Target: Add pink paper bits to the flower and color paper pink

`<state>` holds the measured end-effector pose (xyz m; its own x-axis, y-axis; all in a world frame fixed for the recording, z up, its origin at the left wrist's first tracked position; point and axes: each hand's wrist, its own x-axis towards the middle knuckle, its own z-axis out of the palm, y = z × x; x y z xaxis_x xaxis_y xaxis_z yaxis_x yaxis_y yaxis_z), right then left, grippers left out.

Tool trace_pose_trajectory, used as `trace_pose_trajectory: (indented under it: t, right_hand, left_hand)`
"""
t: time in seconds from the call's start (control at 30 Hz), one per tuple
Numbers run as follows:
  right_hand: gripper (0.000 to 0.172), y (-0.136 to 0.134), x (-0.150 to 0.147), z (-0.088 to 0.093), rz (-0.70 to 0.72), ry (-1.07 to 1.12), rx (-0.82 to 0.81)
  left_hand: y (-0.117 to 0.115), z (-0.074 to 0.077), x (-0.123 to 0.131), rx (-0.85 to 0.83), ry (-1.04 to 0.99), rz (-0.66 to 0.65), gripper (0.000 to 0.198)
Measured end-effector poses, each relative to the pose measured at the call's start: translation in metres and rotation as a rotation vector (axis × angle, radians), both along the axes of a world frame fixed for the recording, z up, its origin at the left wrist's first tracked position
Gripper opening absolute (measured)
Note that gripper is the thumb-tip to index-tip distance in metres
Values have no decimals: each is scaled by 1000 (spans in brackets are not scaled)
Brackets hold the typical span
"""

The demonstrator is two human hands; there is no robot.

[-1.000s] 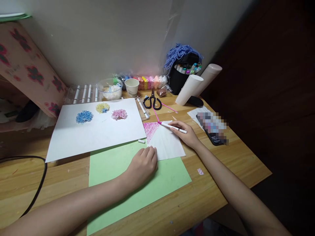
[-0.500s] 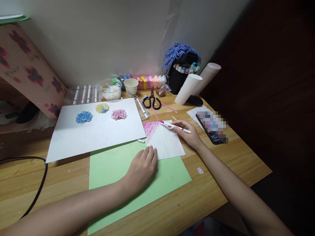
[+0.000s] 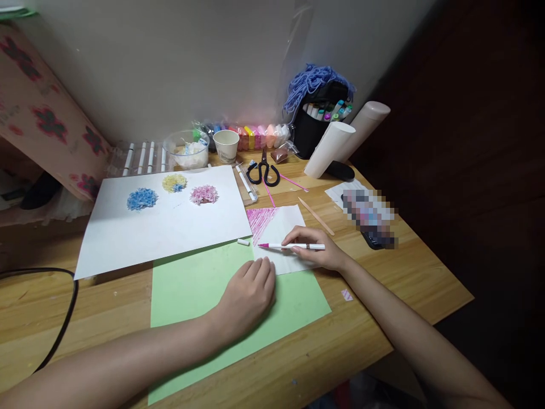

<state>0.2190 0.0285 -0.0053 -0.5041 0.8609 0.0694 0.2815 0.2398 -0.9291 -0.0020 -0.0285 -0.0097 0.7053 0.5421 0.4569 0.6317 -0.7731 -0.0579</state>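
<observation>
My right hand (image 3: 313, 245) holds a white felt-tip marker (image 3: 317, 246) with a magenta tip, pinched between thumb and fingers. The tip is over the left part of a small white sheet (image 3: 293, 227), just below slanted pink strokes (image 3: 260, 220). My left hand (image 3: 251, 288) lies palm down at the sheet's lower edge, its fingers resting together and flat, holding nothing. Beneath it is a light green sheet (image 3: 191, 341), partly hidden by the left forearm. A white marker cap (image 3: 243, 242) lies left of the marker tip.
A large white sheet (image 3: 170, 238) carries blue, yellow and pink crumbly clusters. Behind are black-handled scissors (image 3: 264, 170), a paper cup (image 3: 226, 146), a clear bowl (image 3: 187, 162) and a black pen holder (image 3: 309, 133). A wooden stick (image 3: 317, 217) and a phone (image 3: 372, 238) lie to the right.
My right hand has moved the marker down and left, from the top edge of the small sheet to below the strokes. The wooden stick shows more. The left hand stays nearly still.
</observation>
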Motion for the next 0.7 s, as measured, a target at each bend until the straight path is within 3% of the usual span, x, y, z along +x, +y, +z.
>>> trace_pose_trajectory:
  t: [0.3,0.7]
  right_hand:
    - [19,-1,-4,5,45,-84,-32]
    - [22,16,23,-5,-190,-92,4]
  left_hand:
    - [2,-3,0,66,75,-18,23]
    - [1,-6,0,57,45,-39,24]
